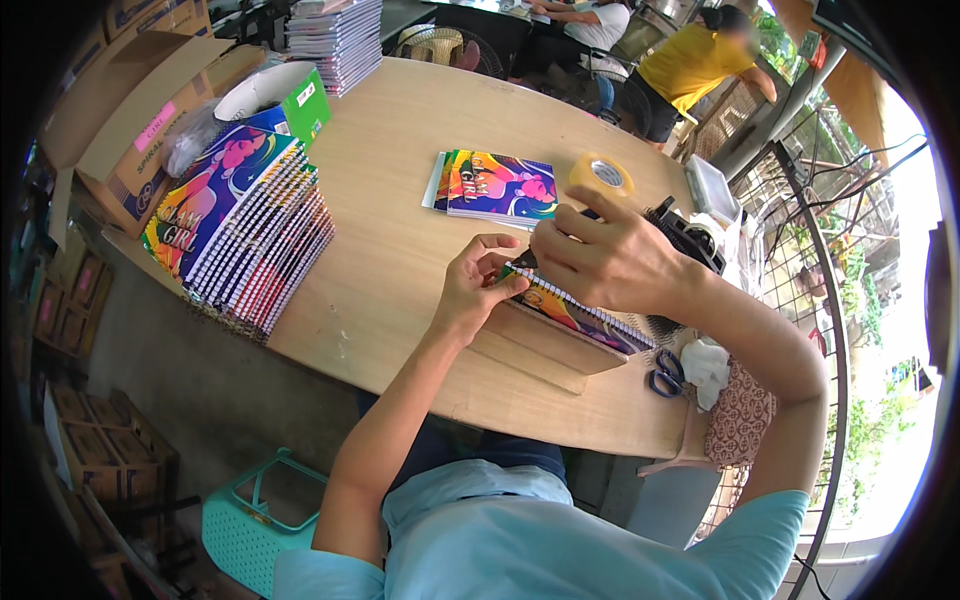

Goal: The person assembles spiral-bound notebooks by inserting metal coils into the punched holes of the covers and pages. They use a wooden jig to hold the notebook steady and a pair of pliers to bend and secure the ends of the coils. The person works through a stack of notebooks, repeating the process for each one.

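Observation:
A spiral notebook (575,308) with a colourful cover stands on its edge, spiral upward, against a wooden block (560,335). My left hand (473,288) pinches the notebook's left upper corner between thumb and fingers. Over the same end of the spiral, my right hand (603,252) is curled round a small dark tool (526,259). Only the tool's tip and a bit of its dark handle show, so its exact kind is hidden. Behind my hands lies a short pile of printed covers (500,183).
A tall stack of spiral notebooks (255,235) stands left, beside an open carton (125,150) and a green box (305,100). A tape roll (603,175) lies behind my right hand. Scissors (666,374) and white cloth (706,372) lie near the right edge. Another person (690,70) is beyond the table.

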Demonstrator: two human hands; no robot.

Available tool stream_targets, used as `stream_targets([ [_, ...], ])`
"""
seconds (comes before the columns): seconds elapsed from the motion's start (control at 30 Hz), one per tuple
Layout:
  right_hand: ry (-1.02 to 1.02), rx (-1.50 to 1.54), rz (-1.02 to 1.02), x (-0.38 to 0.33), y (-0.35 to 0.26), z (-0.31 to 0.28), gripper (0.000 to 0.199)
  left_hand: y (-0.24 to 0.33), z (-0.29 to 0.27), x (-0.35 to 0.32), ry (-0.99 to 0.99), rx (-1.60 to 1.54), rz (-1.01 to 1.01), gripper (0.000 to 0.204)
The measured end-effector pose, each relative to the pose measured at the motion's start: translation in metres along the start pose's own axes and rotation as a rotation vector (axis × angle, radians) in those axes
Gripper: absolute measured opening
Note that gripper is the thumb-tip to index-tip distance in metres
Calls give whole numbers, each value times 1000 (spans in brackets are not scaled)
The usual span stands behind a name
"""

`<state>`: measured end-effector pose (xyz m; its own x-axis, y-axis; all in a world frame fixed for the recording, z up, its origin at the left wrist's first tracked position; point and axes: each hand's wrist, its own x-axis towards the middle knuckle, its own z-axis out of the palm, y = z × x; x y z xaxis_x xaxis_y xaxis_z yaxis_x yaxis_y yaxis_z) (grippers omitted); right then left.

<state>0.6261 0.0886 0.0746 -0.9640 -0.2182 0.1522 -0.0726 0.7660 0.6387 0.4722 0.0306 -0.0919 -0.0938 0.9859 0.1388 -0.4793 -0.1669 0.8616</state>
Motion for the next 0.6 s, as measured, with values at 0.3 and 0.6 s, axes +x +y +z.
stream_targets([
  [0.3,-181,1096,1147,-70,-20,53,34,-6,7,-6,98,158,179,50],
  [0.6,638,1364,1482,-75,-15,-1,26,29,42,-21,-141,1492,829,49],
])
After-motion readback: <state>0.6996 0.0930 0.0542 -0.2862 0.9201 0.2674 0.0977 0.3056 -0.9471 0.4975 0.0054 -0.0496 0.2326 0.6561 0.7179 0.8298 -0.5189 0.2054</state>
